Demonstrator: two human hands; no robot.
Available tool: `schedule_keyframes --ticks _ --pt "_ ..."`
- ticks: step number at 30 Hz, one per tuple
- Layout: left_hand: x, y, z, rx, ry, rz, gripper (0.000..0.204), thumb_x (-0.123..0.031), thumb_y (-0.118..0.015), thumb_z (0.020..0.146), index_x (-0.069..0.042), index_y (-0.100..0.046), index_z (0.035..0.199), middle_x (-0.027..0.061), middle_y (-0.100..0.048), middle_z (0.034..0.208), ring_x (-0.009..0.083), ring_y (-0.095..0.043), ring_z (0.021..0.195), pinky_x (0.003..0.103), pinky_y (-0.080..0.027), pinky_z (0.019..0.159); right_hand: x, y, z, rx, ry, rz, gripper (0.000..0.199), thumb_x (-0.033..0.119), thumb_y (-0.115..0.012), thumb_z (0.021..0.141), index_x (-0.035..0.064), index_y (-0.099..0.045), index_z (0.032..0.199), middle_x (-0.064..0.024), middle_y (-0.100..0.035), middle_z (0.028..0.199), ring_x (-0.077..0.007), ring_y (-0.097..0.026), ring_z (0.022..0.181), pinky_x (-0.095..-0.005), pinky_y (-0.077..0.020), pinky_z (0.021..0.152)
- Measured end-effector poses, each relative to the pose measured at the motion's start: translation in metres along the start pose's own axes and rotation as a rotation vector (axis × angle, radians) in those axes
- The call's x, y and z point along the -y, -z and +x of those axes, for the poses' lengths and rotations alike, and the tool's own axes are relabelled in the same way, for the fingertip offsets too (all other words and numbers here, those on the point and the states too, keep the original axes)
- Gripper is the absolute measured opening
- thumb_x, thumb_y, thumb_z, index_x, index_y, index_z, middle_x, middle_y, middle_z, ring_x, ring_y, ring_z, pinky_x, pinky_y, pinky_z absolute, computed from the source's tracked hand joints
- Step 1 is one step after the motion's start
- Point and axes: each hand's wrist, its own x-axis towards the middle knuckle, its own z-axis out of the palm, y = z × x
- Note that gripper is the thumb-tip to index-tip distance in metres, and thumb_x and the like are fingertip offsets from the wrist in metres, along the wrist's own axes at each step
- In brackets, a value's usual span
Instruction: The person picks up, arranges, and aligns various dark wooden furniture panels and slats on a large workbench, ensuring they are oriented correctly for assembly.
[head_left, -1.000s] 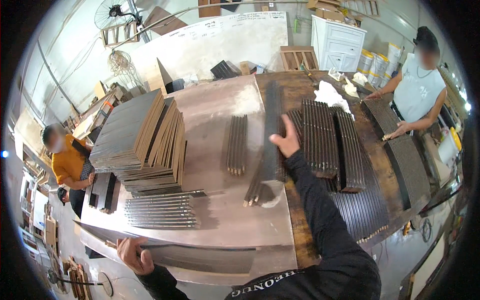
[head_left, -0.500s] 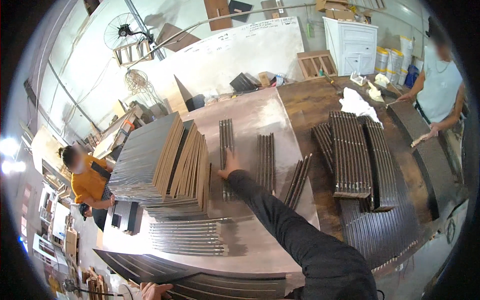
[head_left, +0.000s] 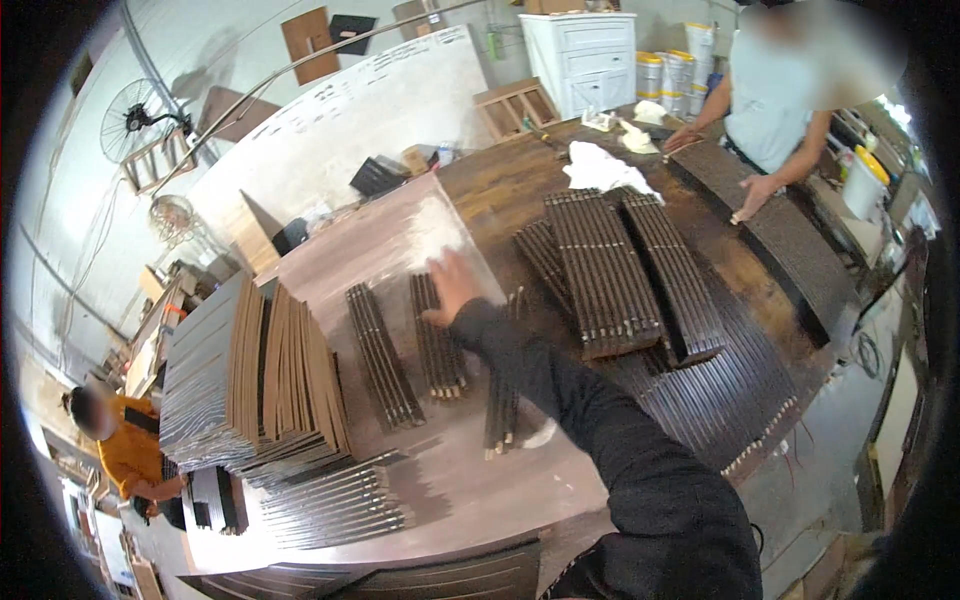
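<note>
My right hand [head_left: 457, 288], in a dark sleeve, reaches over the middle bundle of thin dark strips [head_left: 440, 362]. Its fingers are stretched out and the thumb is apart, lying over the bundle's far part; contact is hard to make out. To its left lies another bundle of dark strips [head_left: 383, 355]. A few more dark strips [head_left: 503, 415] lie to the right, partly hidden under my forearm. My left hand is out of view.
A tall stack of dark panels [head_left: 205, 365] stands left, with a row of glossy strips [head_left: 335, 505] in front. Large strip stacks [head_left: 605, 275] fill the right side. One person [head_left: 135, 455] is at far left; another [head_left: 770, 95] handles a dark curved panel [head_left: 715, 180] at back right.
My right hand has moved from the left bundle to the middle one. My left hand has left the picture at the bottom. The view has turned toward the right.
</note>
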Motion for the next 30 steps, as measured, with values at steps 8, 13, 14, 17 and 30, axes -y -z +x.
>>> schedule_keyframes --ticks 8,13,14,17,30 --pt "-0.026 -0.031 -0.009 -0.446 0.132 0.236 0.045 -0.041 -0.048 0.089 -0.004 -0.063 0.068 0.0073 -0.05 0.05 0.0182 -0.048 0.046 0.031 -0.039 0.048 -0.162 0.161 -0.146 -0.506 -0.025 0.03 0.063 0.029 -0.073 0.072 0.0039 -0.046 0.123 -0.023 -0.044 0.127 -0.0359 -0.042 0.12 -0.0412 -0.0372 0.098" --pt "-0.011 -0.039 -0.008 -0.581 0.003 0.291 0.034 -0.03 -0.051 0.09 -0.001 -0.064 0.077 0.009 -0.053 0.054 0.0173 -0.049 0.051 0.028 -0.039 0.049 -0.12 0.167 -0.284 -0.474 -0.406 0.541 0.032 0.009 -0.066 0.076 0.0028 -0.057 0.106 -0.0116 -0.062 0.102 -0.0211 -0.062 0.095 -0.0306 -0.0473 0.083" --pt "-0.01 -0.041 -0.007 -0.622 -0.044 0.311 0.032 -0.028 -0.052 0.09 0.0 -0.064 0.079 0.0094 -0.053 0.055 0.0172 -0.05 0.051 0.028 -0.039 0.049 -0.118 0.156 -0.297 -0.459 -0.407 0.55 0.032 0.012 -0.067 0.077 0.003 -0.058 0.105 -0.0127 -0.064 0.099 -0.0227 -0.063 0.092 -0.0323 -0.0478 0.082" --pt "-0.011 -0.042 -0.007 -0.533 0.086 0.274 0.033 -0.028 -0.05 0.091 -0.001 -0.065 0.077 0.0094 -0.054 0.056 0.0177 -0.049 0.051 0.028 -0.039 0.05 -0.113 0.143 -0.307 -0.385 -0.379 0.215 0.057 0.022 -0.07 0.075 -0.0006 -0.048 0.122 -0.0175 -0.055 0.119 -0.0308 -0.052 0.113 -0.0404 -0.0397 0.096" --pt "-0.025 -0.029 -0.019 -0.458 0.215 0.237 0.043 -0.03 -0.042 0.093 -0.003 -0.066 0.07 0.0098 -0.058 0.06 0.0214 -0.05 0.052 0.033 -0.041 0.054 -0.126 0.13 -0.274 -0.406 -0.528 0.317 0.095 0.024 -0.076 0.067 -0.0081 -0.02 0.138 -0.0274 -0.029 0.14 -0.0379 -0.03 0.13 -0.0381 -0.0262 0.109"
